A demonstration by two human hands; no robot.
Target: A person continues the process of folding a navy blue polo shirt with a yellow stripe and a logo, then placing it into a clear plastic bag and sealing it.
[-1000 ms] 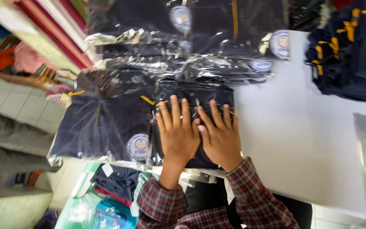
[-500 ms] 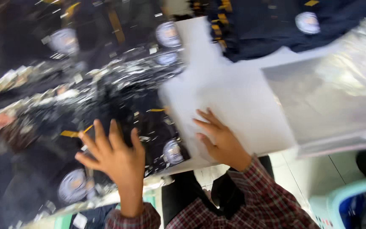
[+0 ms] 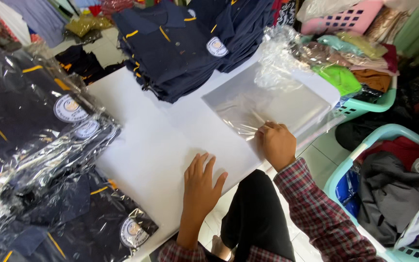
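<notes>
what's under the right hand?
The right hand presses a stack of clear plastic bags lying on the white table. How many bags, or anything beneath them, can't be seen.

Looked like a small clothing shop, stacked navy shirts (image 3: pixel 180 48), bagged shirts (image 3: pixel 40 145), baskets (image 3: pixel 364 104) stuffed with folded clothes everywhere

Both hands are off the bagged navy shirt they pressed a second ago. The left hand (image 3: pixel 201 188) now lies flat, fingers spread, on the bare white tabletop (image 3: pixel 156 140) at 6 o'clock. The right hand (image 3: pixel 277 144) has moved out to 4 o'clock and pinches the near edge of the clear plastic bag (image 3: pixel 267 102). The bagged shirts (image 3: pixel 49 145) now sit at 9 o'clock.
</notes>
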